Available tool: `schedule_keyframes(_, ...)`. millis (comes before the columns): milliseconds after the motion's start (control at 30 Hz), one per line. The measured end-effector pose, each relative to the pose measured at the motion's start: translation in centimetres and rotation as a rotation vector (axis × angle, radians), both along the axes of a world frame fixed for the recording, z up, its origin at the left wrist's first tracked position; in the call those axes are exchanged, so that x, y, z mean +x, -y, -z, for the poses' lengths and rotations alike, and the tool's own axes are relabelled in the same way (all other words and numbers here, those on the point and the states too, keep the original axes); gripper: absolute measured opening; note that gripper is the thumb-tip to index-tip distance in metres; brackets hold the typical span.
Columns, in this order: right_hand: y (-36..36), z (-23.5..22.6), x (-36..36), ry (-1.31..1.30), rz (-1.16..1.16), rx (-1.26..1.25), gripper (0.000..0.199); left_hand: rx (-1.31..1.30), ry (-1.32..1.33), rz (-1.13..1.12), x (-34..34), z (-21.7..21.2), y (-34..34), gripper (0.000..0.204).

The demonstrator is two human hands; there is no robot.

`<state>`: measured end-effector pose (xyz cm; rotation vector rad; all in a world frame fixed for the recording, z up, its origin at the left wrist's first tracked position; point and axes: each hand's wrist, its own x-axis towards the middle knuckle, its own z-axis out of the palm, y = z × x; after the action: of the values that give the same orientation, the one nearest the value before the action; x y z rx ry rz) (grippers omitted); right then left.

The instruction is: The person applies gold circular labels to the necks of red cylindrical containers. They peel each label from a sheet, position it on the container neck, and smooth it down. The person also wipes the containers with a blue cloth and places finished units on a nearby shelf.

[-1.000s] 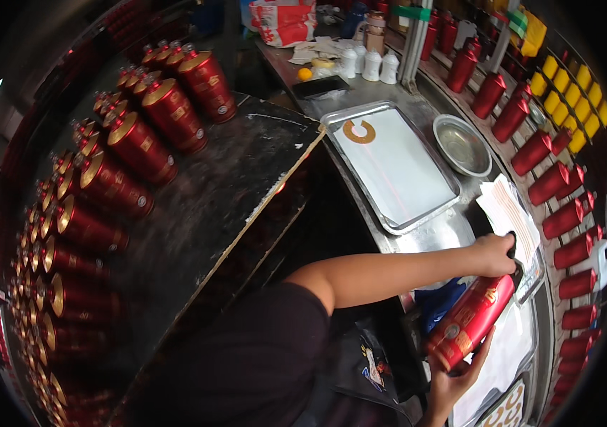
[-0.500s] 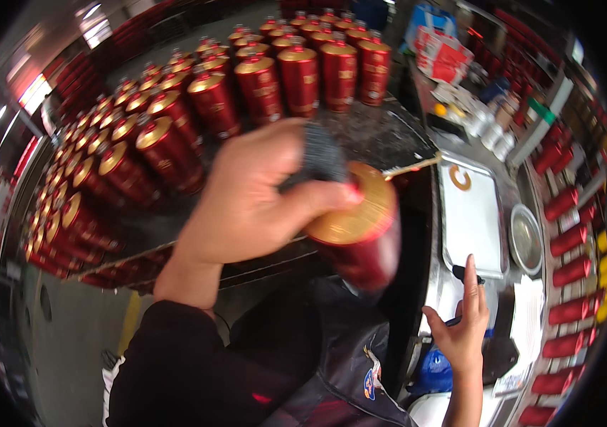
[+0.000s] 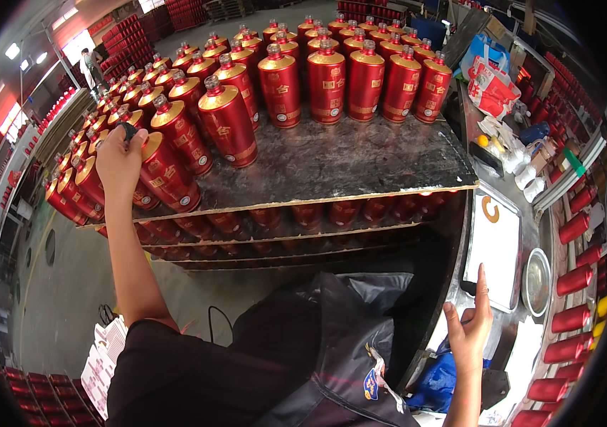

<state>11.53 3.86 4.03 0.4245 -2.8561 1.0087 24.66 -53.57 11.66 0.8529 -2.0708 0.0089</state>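
Dozens of red cylindrical bottles with gold shoulders and small caps stand in rows on the dark, scuffed board [image 3: 332, 164] of a stacked pallet, and my left hand [image 3: 120, 158] is on one of them — the red and gold bottle [image 3: 168, 173] at the front left of the block, near the board's front edge. In the bent picture its long axis looks tilted, base toward me and to the right, neck away and to the left, much like its neighbours; I cannot tell how much of that lean is real. My left fingers [image 3: 135, 136] are curled down over its neck and gold shoulder, clenched round the dark cap, so the cap is mostly hidden beneath them. Other bottles stand just beside it on its left and behind it.

My right hand [image 3: 468, 329] is well apart from all this, raised in front of the metal counter [image 3: 460, 299] on my right. It holds nothing — fingers loosely spread and pointing up, the longest reaching toward the near edge of a white rectangular tray [image 3: 497, 249]; whether it touches the tray I cannot tell. A round steel bowl [image 3: 535, 282] sits just beside that tray.
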Motion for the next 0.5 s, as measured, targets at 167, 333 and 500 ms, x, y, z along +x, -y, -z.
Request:
schedule_keyframes(167,-0.9,0.4,0.2,0.042,0.004,-0.045,0.085,0.031,0.023,-0.046,-0.1,0.3,0.4,0.033)
schedule_keyframes(333,-1.3,0.3,1.2,0.007,0.016,-0.035,0.08,0.212,0.036,0.002,0.3,-1.5,-0.2,0.042)
schedule_keyframes(500,-2.6,-0.4,3.4,-0.012,0.077,-0.029,0.077,0.214,-0.572,0.274,-4.2,-3.6,-5.4,0.035)
